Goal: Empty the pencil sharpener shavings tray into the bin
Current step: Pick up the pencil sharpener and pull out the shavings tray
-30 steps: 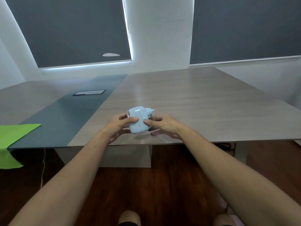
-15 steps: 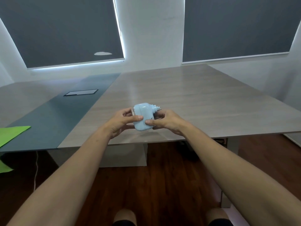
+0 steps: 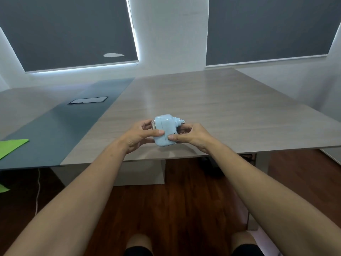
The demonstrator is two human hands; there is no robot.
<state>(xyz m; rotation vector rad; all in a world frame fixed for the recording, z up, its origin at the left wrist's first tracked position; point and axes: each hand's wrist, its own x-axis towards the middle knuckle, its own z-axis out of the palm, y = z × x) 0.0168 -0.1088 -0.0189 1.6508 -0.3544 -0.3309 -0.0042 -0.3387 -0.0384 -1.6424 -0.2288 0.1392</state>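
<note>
A pale blue pencil sharpener [image 3: 164, 130] is held just above the near edge of the wooden table [image 3: 212, 111]. My left hand [image 3: 140, 136] grips its left side, thumb across the front. My right hand [image 3: 191, 136] grips its right side, thumb on the front lower corner. A stepped knob sticks out of the sharpener's upper right. A clear part shows at its left edge, behind my left fingers. The shavings tray cannot be told apart from the body. No bin is in view.
A dark grey strip [image 3: 60, 124] runs along the table's left half, with a small flat cover [image 3: 88, 100] set into it. A green sheet [image 3: 11, 147] hangs over the left edge. A white cable [image 3: 37, 191] hangs to the dark wooden floor. My knees show at the bottom.
Both hands have lifted the sharpener slightly and turned it more upright. The camera has shifted to the right, so the green sheet sits further left in view.
</note>
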